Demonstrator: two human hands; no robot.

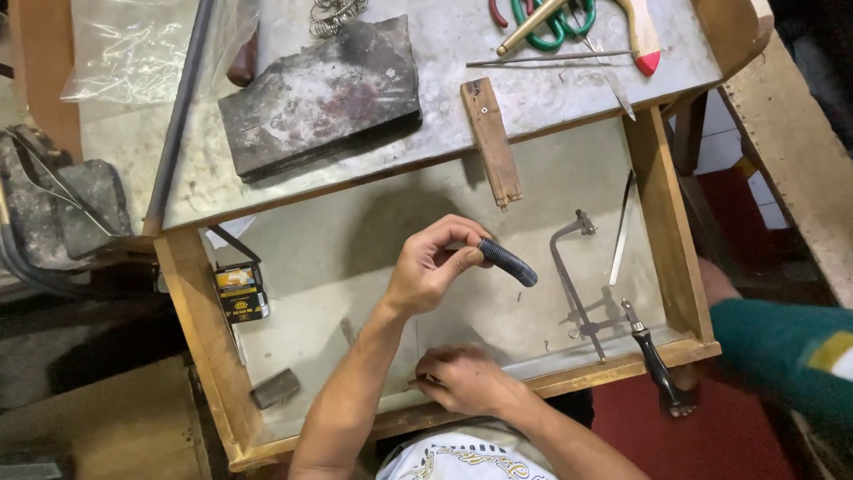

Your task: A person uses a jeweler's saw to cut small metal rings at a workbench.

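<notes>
My left hand [431, 267] is raised over the open drawer [209, 347] and grips a black ribbed tool handle [508, 260], which points right and slightly down. My right hand [466, 380] rests lower, at the drawer's front edge, its fingers closed on a small thin piece [414, 382] that juts out to the left. What the piece is cannot be made out. The hands are apart, left above right.
In the drawer lie a saw frame [576, 284] with a black handle [657, 363], a black-and-yellow box [240, 292] and a small grey block [275, 388]. The bench above holds a charred block [320, 93], a wooden peg [490, 142] and pliers [542, 27]. Another person's teal sleeve [782, 356] is at right.
</notes>
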